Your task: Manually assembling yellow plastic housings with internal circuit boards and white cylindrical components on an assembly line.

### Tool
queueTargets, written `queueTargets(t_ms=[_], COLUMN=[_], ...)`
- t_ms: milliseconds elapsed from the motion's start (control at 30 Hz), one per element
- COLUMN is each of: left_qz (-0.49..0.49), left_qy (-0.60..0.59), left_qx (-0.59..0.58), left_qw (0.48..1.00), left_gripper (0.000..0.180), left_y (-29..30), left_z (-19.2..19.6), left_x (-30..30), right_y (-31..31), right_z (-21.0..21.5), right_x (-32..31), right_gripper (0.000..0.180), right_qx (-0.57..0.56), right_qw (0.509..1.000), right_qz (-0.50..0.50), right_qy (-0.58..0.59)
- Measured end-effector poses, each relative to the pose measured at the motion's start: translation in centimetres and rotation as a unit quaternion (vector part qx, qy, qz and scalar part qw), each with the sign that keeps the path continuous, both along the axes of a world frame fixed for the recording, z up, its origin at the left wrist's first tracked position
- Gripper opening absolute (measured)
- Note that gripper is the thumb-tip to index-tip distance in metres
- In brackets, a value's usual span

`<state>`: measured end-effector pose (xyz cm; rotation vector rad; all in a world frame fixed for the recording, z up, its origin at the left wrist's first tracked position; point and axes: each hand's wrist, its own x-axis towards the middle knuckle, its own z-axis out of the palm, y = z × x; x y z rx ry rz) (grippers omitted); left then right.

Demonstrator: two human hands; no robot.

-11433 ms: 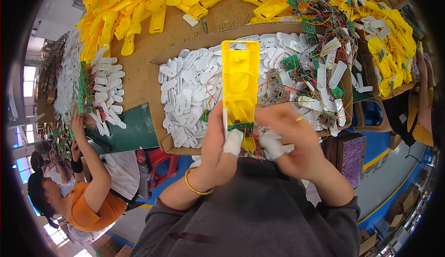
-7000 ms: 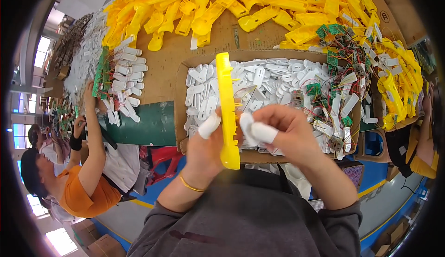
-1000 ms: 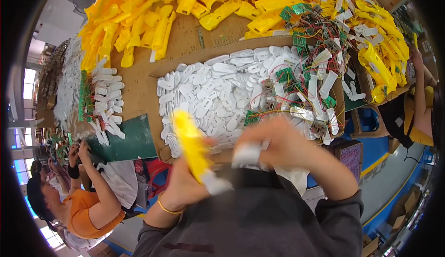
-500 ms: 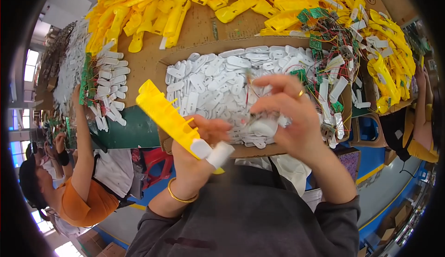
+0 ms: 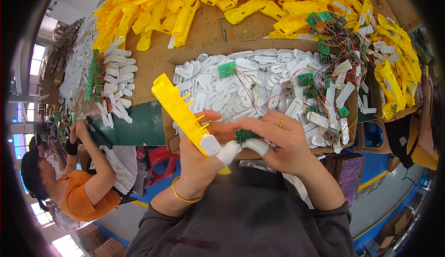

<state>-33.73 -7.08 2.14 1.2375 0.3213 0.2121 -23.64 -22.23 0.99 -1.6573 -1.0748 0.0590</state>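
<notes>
A long yellow plastic shell [image 5: 175,105] with thin pegs along its side lies in my left hand [image 5: 192,159]. At the shell's near end sits a white oval plastic piece [image 5: 210,145]. My right hand [image 5: 289,148] pinches a small green circuit board [image 5: 244,135] between thumb and fingers. My left thumb and fingertips meet the board's left side, close to the shell. Both thumbs wear white wrapping. Beyond the hands, another green board [image 5: 227,69] with red and yellow wires rests on white plastic covers [image 5: 211,88] in a cardboard box [image 5: 170,78].
Yellow shells [image 5: 157,6] are heaped along the far side. Wired circuit boards [image 5: 324,57] tangle over the box's right side. To the left, white pieces [image 5: 121,74] lie beside green boards [image 5: 92,78]. A co-worker in an orange shirt [image 5: 88,192] works at left.
My right hand has moved down and left to meet my left, and a green board now shows in its pinch. Another wired board now lies on the white covers. The view has shifted slightly.
</notes>
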Motion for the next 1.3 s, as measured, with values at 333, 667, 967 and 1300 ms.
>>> queueTargets(t_ms=[333, 667, 967, 1300], left_qz=[0.098, -0.087, -0.079, -0.093], left_qy=[0.065, 0.038, 0.026, 0.029], left_qx=[-0.024, -0.353, -0.26, 0.02], left_qw=[0.993, 0.931, 0.962, 0.995], left_gripper=[0.045, 0.058, 0.06, 0.039], left_y=[-0.4, 1.2, -0.3, -0.6], left_z=[-0.8, -2.1, -1.9, -0.1], left_x=[1.7, 1.1, 0.7, 1.0], right_y=[0.6, 0.6, 1.9, 0.4], right_z=[-0.3, 1.3, 1.2, 0.2], right_x=[-1.2, -1.2, -0.9, -1.3], right_gripper=[0.041, 0.037, 0.035, 0.037], right_qx=[-0.035, 0.042, 0.018, -0.024], right_qw=[0.988, 0.997, 0.995, 0.992], right_qz=[-0.114, -0.057, -0.075, -0.068], right_qy=[-0.097, 0.029, -0.068, -0.104])
